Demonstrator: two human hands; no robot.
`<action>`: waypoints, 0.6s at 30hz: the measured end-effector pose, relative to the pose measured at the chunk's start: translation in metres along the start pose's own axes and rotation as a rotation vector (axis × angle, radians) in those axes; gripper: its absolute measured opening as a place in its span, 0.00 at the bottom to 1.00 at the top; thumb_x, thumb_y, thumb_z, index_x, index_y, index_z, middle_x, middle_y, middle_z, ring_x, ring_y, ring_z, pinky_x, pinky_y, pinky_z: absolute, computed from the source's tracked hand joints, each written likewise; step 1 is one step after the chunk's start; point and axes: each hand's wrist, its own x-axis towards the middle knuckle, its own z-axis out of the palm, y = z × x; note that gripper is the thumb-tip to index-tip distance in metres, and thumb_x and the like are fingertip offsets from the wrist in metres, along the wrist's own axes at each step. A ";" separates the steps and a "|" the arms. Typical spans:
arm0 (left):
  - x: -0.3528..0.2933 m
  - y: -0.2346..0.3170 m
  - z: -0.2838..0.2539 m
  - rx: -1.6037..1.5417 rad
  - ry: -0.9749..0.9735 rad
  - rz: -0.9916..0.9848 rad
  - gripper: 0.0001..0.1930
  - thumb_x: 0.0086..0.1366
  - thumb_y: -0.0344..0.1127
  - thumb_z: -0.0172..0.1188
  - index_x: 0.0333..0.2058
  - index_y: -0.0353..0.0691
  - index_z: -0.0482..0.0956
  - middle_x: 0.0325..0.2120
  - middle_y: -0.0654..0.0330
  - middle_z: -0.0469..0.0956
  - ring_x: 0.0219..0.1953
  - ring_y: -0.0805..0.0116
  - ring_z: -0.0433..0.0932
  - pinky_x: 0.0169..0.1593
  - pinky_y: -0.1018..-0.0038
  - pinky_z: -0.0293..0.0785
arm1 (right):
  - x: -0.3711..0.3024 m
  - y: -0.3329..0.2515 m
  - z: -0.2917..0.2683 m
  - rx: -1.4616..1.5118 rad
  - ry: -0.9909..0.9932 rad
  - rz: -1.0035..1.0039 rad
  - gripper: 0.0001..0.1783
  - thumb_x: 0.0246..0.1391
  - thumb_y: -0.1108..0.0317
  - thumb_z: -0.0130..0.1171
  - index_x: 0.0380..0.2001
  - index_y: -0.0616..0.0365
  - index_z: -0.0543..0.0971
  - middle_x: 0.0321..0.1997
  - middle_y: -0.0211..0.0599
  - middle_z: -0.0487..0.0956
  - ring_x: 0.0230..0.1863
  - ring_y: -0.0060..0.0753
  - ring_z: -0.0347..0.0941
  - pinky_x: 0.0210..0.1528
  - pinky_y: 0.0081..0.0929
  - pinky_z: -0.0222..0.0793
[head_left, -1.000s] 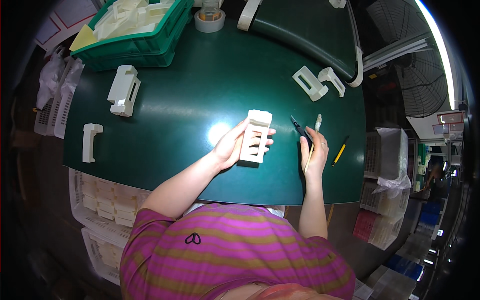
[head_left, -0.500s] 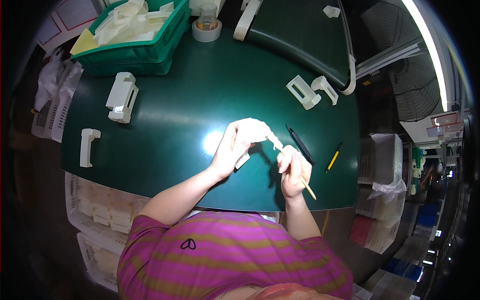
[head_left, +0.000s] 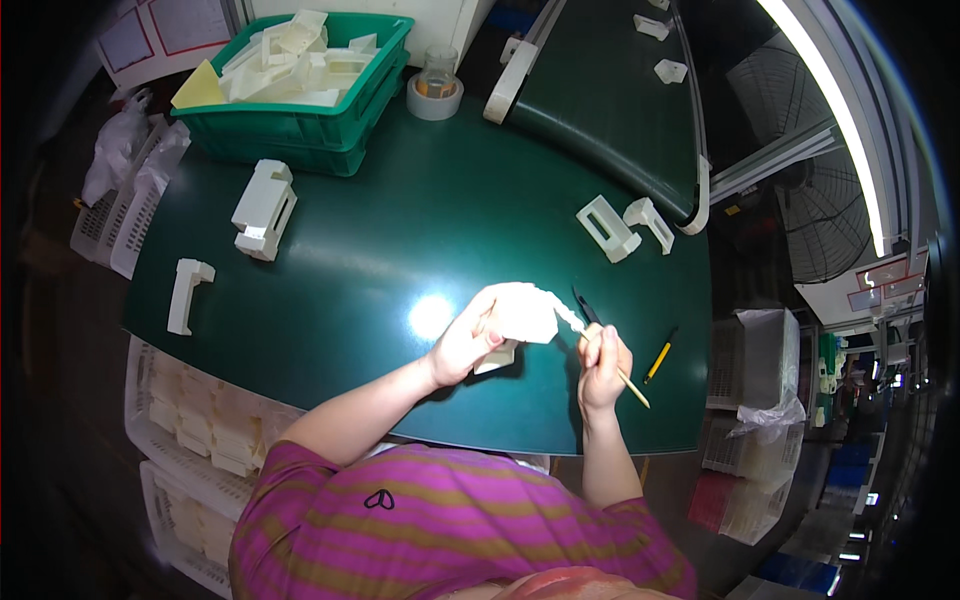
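Note:
My left hand [head_left: 468,335] is wrapped round a white moulded part [head_left: 525,315] and holds it above the green table, with its edge brightly lit. In my right hand [head_left: 604,368] is a thin wooden stick [head_left: 634,390], pinched between thumb and fingers. The stick's far end reaches the right side of the white part, where a pale, uneven strip shows; glare hides what that strip is. Below the left hand, another white piece [head_left: 495,358] shows partly; I cannot tell whether it belongs to the held part. A slim black tool [head_left: 584,305] lies partly behind my right hand.
A yellow-and-black tool [head_left: 661,358] lies at the right. White parts rest at the left [head_left: 265,212] and far right [head_left: 608,230]. A green crate [head_left: 270,135] of white pieces, a tape roll [head_left: 434,104] and a conveyor belt [head_left: 610,100] stand at the back.
The view has shifted, so the table sits lower in the picture. The held white part has turned and shows a broader flat face. My right hand now covers part of the black tool.

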 end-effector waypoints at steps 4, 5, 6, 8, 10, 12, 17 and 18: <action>-0.002 0.003 -0.007 -0.088 -0.023 -0.178 0.29 0.63 0.41 0.54 0.57 0.37 0.54 0.51 0.56 0.64 0.52 0.69 0.66 0.53 0.71 0.65 | 0.007 -0.013 0.019 0.315 -0.050 0.054 0.26 0.65 0.62 0.33 0.11 0.57 0.60 0.14 0.31 0.59 0.16 0.23 0.53 0.22 0.20 0.49; -0.005 0.004 -0.007 -0.037 0.029 -0.222 0.31 0.60 0.39 0.57 0.57 0.37 0.53 0.51 0.56 0.63 0.54 0.68 0.64 0.55 0.70 0.63 | 0.007 -0.011 0.022 0.289 -0.077 0.156 0.25 0.65 0.63 0.32 0.11 0.52 0.57 0.12 0.29 0.55 0.14 0.21 0.50 0.21 0.20 0.50; -0.007 0.005 0.001 0.052 0.046 -0.231 0.33 0.58 0.38 0.60 0.57 0.38 0.54 0.51 0.56 0.63 0.56 0.68 0.62 0.58 0.69 0.59 | 0.003 -0.011 0.018 0.302 -0.093 0.163 0.25 0.65 0.63 0.32 0.11 0.52 0.57 0.12 0.29 0.55 0.14 0.21 0.50 0.21 0.20 0.50; -0.010 -0.009 0.001 0.107 0.030 -0.158 0.34 0.56 0.37 0.62 0.57 0.39 0.53 0.52 0.56 0.62 0.57 0.67 0.60 0.59 0.68 0.56 | 0.000 -0.007 0.007 0.619 -0.092 0.369 0.26 0.65 0.63 0.33 0.10 0.52 0.57 0.12 0.27 0.55 0.14 0.20 0.48 0.21 0.20 0.48; -0.008 -0.005 0.008 0.077 -0.004 -0.217 0.33 0.57 0.35 0.61 0.57 0.38 0.54 0.52 0.56 0.62 0.57 0.67 0.60 0.60 0.69 0.56 | -0.004 -0.005 -0.001 0.679 -0.100 0.352 0.25 0.65 0.63 0.32 0.10 0.51 0.56 0.12 0.25 0.54 0.14 0.19 0.46 0.21 0.20 0.47; -0.006 -0.008 0.010 0.006 0.003 -0.257 0.31 0.57 0.34 0.60 0.56 0.38 0.55 0.52 0.56 0.63 0.57 0.67 0.60 0.60 0.69 0.56 | -0.007 -0.009 0.000 0.612 -0.017 0.262 0.26 0.65 0.63 0.32 0.10 0.50 0.56 0.12 0.26 0.54 0.14 0.19 0.47 0.21 0.20 0.47; -0.006 -0.012 -0.001 0.022 0.048 -0.254 0.27 0.58 0.31 0.57 0.55 0.39 0.59 0.47 0.57 0.67 0.54 0.70 0.63 0.58 0.71 0.58 | -0.011 -0.012 0.002 0.592 -0.027 0.245 0.26 0.65 0.62 0.31 0.09 0.48 0.56 0.11 0.25 0.54 0.13 0.17 0.46 0.20 0.19 0.46; -0.007 -0.010 -0.001 0.035 0.064 -0.245 0.27 0.58 0.31 0.57 0.55 0.39 0.59 0.47 0.57 0.67 0.54 0.70 0.63 0.58 0.71 0.58 | -0.010 -0.012 -0.001 0.732 -0.093 0.365 0.27 0.65 0.62 0.31 0.09 0.48 0.56 0.10 0.24 0.53 0.12 0.17 0.45 0.20 0.19 0.46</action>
